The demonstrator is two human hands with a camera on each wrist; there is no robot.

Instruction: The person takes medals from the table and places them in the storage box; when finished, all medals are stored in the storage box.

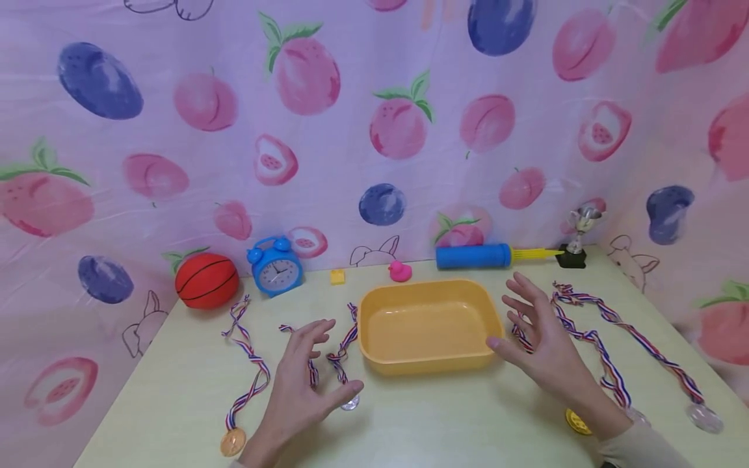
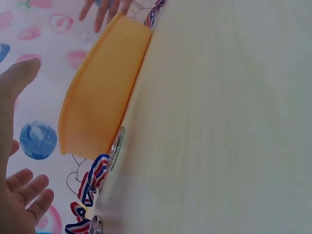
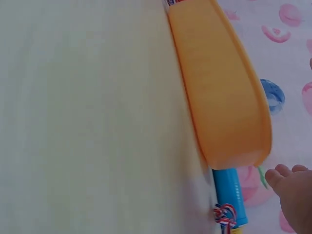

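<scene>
The table (image 1: 433, 426) is pale, between cream and light green, and its surface looks smooth. Behind it hangs a cloth (image 1: 345, 149), which also continues along the left and right sides. The cloth is lilac and pinkish, printed with pink peaches, dark blue fruits and outlines of rabbits, and it has some soft folds.

Along the back of the table, from left to right, are a red ball (image 1: 207, 281) with black lines, a blue alarm clock (image 1: 279, 275), a small yellow block (image 1: 337, 277), a pink duck (image 1: 400, 271), a lying blue cylinder (image 1: 473, 257) with a yellow end, and a small trophy (image 1: 576, 246) on a black base.

The yellow basin (image 1: 433, 366) stands upright on the table, in the middle, between the two hands. The left hand (image 1: 300, 390) is at its left and the right hand (image 1: 543, 344) is at its right. On both hands the fingers are wide and hold nothing; the right thumb is very near the basin's edge.

Medals with striped ribbons lie on both sides: a bronze medal (image 1: 233, 442) at left, a gold medal (image 1: 578, 421) under the right forearm, partly hidden, and a silver medal (image 1: 705, 418) at far right.
</scene>
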